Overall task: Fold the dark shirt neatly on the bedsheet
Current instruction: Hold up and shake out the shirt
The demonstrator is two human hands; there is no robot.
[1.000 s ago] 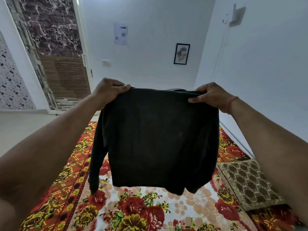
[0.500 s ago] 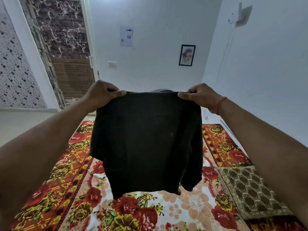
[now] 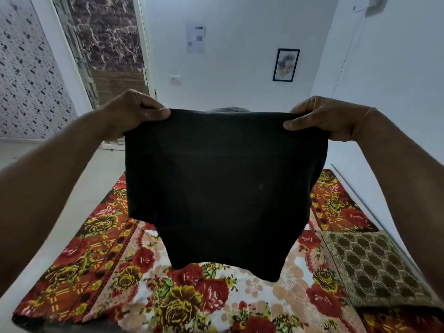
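The dark shirt (image 3: 223,188) hangs in the air in front of me, spread flat between both hands. My left hand (image 3: 133,111) pinches its upper left corner and my right hand (image 3: 322,117) pinches its upper right corner. The sleeves look tucked behind the body, so the cloth shows as a near-square panel. Its lower hem dangles above the floral bedsheet (image 3: 134,280), which is red and yellow with a white middle and lies flat below. The shirt's far side is hidden from me.
A brown patterned cushion (image 3: 374,267) lies on the sheet at the right, next to the white wall (image 3: 396,97). A door with a dark marbled panel (image 3: 105,44) stands at the back left. Pale floor (image 3: 91,179) borders the sheet's left edge.
The left sleeve that hung down a second ago is now tucked behind. The shirt hangs as a shorter, squarer panel, held higher above the sheet. Both hands keep their grip.
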